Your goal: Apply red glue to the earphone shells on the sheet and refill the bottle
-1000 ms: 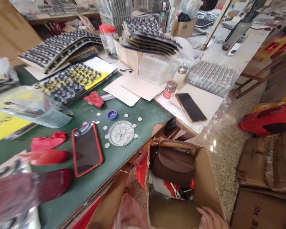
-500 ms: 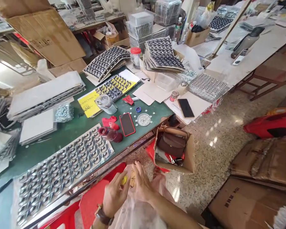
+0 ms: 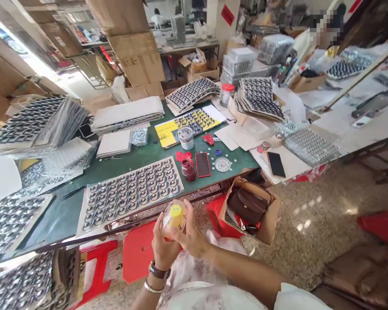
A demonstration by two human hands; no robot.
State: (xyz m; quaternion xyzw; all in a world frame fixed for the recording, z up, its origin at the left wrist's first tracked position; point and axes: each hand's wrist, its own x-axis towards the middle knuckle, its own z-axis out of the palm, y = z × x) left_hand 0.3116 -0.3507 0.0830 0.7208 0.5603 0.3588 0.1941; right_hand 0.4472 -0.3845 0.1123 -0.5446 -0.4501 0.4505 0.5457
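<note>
Both my hands hold a translucent plastic bottle with a yellow cap, above my lap and just off the table's front edge. The cap points up toward me. My left hand wraps the bottle's left side and wears a watch on the wrist. My right hand grips the right side, its thumb across the front. Beyond them on the green table lie a sheet of rows of dark, curved pieces with shiny dots, a dark red jar and a red-edged phone.
A round dish with small discs around it sits near the table edge. Behind stand a whitish tub and a yellow printed sheet. A carton with a brown bag is at right, a red stool below left.
The bottle has turned so its yellow cap now faces up, and its handwriting is less visible. My view has swung left, showing more stacked sheets. Both hands still hold the bottle.
</note>
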